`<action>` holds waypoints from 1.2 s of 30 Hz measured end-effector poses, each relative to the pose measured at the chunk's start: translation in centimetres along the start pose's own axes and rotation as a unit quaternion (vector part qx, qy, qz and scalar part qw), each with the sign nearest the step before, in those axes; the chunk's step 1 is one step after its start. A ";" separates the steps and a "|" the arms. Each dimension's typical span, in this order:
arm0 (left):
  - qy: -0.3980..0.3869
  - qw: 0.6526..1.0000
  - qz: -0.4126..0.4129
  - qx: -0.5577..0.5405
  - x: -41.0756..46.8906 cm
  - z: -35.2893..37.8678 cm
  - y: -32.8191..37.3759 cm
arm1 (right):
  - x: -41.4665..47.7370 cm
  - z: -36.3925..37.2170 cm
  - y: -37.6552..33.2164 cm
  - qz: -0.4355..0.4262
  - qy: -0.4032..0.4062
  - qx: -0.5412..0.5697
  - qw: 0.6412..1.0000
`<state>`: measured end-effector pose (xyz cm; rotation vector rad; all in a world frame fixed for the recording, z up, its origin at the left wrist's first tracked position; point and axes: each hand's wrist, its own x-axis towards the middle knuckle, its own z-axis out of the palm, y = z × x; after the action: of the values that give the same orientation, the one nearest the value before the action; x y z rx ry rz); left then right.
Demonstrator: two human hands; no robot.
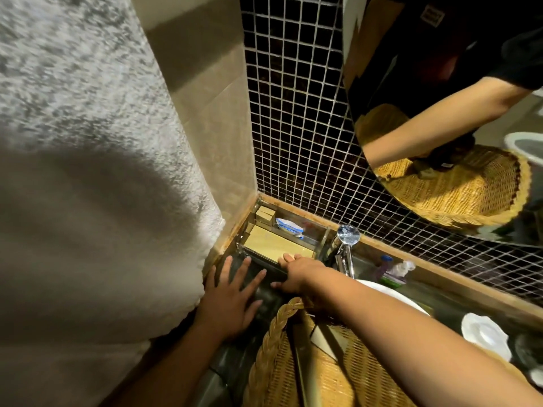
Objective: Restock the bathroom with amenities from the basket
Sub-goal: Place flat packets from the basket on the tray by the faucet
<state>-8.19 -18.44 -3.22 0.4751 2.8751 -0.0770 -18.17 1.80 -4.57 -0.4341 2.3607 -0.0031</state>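
Note:
A clear amenity tray (321,235) sits in the counter's back left corner. It holds long pale-yellow boxes (273,245), small tan boxes (266,214) and a white and blue packet (289,227). My right hand (296,273) reaches over the tray's front edge, its fingertips resting on a yellow box without gripping it. My left hand (232,298) lies flat on the dark counter in front of the tray, fingers spread, holding nothing. The woven wicker basket (273,362) stands at the bottom centre under my right forearm, with a pale box partly visible inside.
A large white towel (88,171) hangs at the left, close to my left arm. A chrome tap (346,245) stands right of the tray above a white basin (390,292). A white dish (484,336) and wrapped items (393,270) lie on the right. A mirror (455,98) hangs on the mosaic-tiled wall.

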 end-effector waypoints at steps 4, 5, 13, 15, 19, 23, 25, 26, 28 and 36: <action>-0.006 1.000 -0.002 -0.007 0.2 0.6 0.0 | 0.2 0.1 0.2 -0.010 0.003 -0.016 1.000; -0.007 1.000 -0.003 -0.007 0.3 0.7 0.0 | 0.2 0.1 0.3 -0.013 0.004 -0.022 1.000; 0.011 0.999 -0.023 -0.039 0.6 -1.8 0.2 | -2.6 -2.0 0.3 -0.031 0.070 0.018 0.997; 0.028 0.996 -0.036 -0.076 0.7 -3.5 0.6 | -4.5 -3.0 0.4 -0.047 0.116 0.048 0.991; 0.066 0.993 -0.044 -0.082 0.5 -6.8 1.7 | -9.7 -4.1 0.1 -0.053 0.198 0.031 0.978; 0.077 0.995 -0.011 -0.062 -1.1 -8.5 3.1 | -15.8 -3.0 -0.6 -0.019 0.260 0.021 0.965; 0.081 0.994 0.010 -0.072 -2.4 -9.0 4.4 | -18.8 -1.7 -0.6 -0.017 0.260 0.019 0.965; 0.085 0.993 0.021 -0.080 -3.2 -9.0 5.1 | -20.3 -0.9 -0.5 -0.016 0.255 0.014 0.967; 0.100 0.989 0.050 -0.093 -4.5 -9.1 6.7 | -22.8 1.0 0.2 -0.009 0.246 0.010 0.969; 0.078 0.975 0.202 -0.050 -8.1 -7.5 12.8 | -28.0 8.7 3.9 0.014 0.155 -0.040 0.987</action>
<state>1.86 -8.20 5.72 1.0755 2.8457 0.1792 5.48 15.18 7.14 -0.4668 2.6796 0.0406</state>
